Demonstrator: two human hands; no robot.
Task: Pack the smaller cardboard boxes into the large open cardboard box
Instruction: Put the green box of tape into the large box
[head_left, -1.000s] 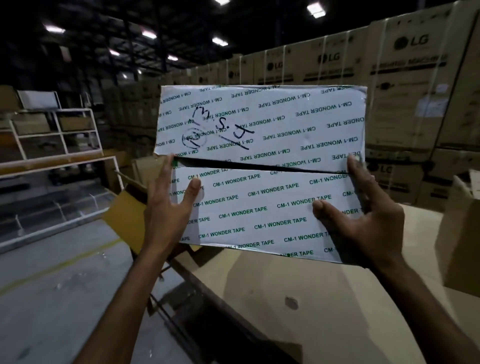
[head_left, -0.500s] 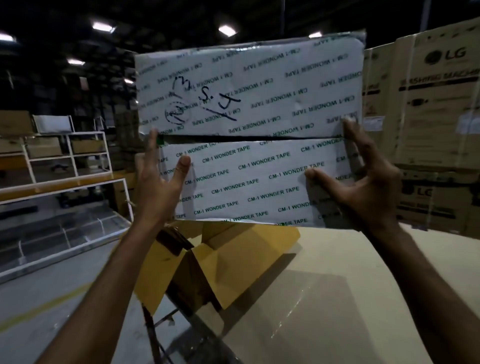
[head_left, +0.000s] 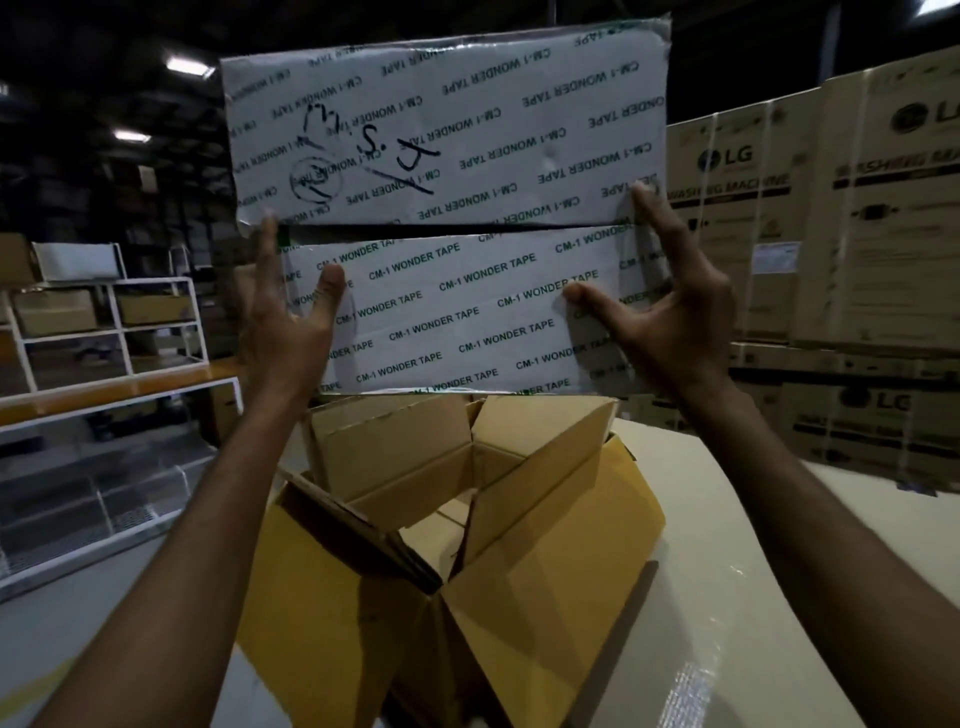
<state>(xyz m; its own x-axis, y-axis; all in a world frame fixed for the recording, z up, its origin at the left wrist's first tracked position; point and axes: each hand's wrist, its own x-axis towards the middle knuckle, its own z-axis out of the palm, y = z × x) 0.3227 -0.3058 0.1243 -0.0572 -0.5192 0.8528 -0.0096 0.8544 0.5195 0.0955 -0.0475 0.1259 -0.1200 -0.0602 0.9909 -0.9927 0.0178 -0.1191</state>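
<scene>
White tape wraps the small box, held above the big open box at the left edge of the worktop. Left hand and right hand clamp its ends, thumbs in front. Not yet in; lowering remains.

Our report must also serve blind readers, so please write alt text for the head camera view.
A person's left hand and right hand hold two stacked white tape-wrapped boxes, printed CM-1 WONDER TAPE, above a large open cardboard box. LG washing machine cartons stand at the right, and white shelving at the left.
</scene>
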